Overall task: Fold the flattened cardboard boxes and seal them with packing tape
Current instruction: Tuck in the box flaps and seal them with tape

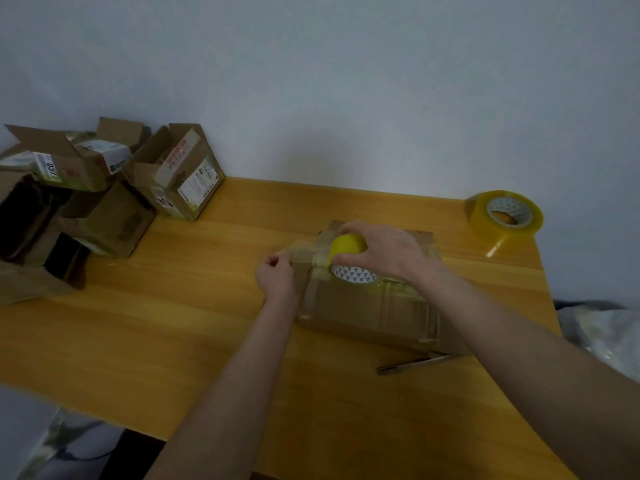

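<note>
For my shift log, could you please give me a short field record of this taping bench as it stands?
surface: yellow wooden table
work piece: cardboard box, closed, mid-table
right grip: holds tape roll on the box top
left grip: pinches tape end at the box's left edge
spare: second tape roll, table's far right corner
tool: slim metal tool, on table by box's near side
pile: open boxes, far left

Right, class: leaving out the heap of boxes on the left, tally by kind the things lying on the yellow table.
Tape rolls: 2, the held tape roll and the spare tape roll
Cardboard box: 1
Slim metal tool: 1
Total: 4
</note>
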